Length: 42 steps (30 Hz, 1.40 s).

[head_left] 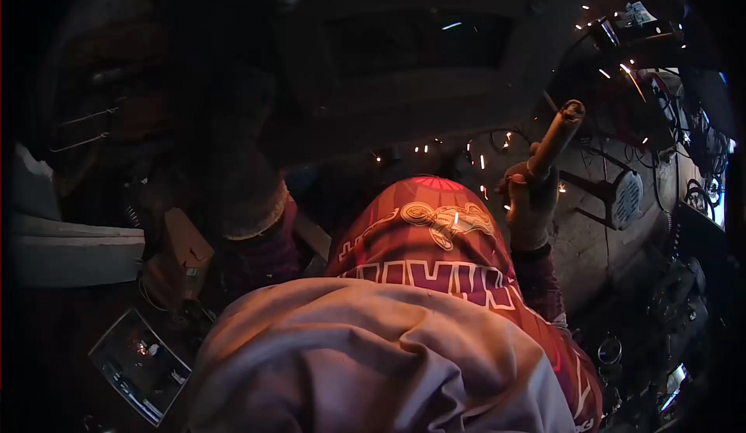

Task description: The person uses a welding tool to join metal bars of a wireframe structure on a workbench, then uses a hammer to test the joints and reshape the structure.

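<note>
A dark welding shield with a rectangular window fills the upper middle and blocks what lies behind it. To the right, my right hand, in a work glove, is closed round a stick-like welding electrode holder that tilts up and right. My left hand wears a glove with a pale cuff and stays in deep shadow beside the shield's lower left. Its fingers are hidden, so whether it grips the shield cannot be seen. Bright sparks scatter around the electrode holder and below the shield.
At the right, a stool with a perforated round seat lies near cables. A white block-like object and a brown box-like piece are at the left. A framed glossy panel leans lower left.
</note>
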Available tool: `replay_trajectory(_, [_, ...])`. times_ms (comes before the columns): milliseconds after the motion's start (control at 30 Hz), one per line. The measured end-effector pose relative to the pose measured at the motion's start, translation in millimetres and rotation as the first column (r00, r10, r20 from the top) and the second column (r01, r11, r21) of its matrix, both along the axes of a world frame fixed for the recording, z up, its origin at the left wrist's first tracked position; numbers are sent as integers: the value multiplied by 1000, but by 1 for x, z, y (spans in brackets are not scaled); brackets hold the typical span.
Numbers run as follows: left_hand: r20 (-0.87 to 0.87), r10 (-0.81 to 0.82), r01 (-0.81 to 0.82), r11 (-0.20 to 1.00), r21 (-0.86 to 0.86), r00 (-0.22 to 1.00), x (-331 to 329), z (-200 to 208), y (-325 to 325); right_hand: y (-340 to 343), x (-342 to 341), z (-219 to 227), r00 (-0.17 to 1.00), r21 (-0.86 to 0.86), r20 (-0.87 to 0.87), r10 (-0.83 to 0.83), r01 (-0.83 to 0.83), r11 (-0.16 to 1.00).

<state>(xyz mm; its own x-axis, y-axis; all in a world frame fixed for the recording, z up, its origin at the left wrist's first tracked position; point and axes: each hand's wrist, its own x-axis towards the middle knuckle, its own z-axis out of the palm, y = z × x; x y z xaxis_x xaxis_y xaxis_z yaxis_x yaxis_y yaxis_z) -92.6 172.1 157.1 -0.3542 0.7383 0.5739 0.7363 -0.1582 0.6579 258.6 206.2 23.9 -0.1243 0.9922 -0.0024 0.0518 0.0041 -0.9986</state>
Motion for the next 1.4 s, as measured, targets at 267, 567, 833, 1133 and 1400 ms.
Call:
replay_trajectory(267, [-91, 252, -234, 956, 175, 963, -81, 1, -20, -12, -2, 7, 1000, -43, -8, -14, 14, 999])
replay_trajectory(567, [194, 113, -142, 979, 146, 975, -157, -8, -29, -38, -24, 6, 991, -49, 93, -97, 102, 994])
replay_trajectory(833, [820, 4, -197, 971, 133, 572, -94, 30, -20, -45, -17, -11, 988, 30, 138, -65, 62, 998])
replay_trajectory(1133, [850, -170, -2, 980, 197, 498, -85, 32, -26, -46, -17, -14, 964, 48, 256, -75, 65, 997])
replay_trajectory(1400, [813, -208, 60, 976, 210, 544, -123, 20, 6, -57, -50, -20, 944, 59, 291, -157, 146, 987])
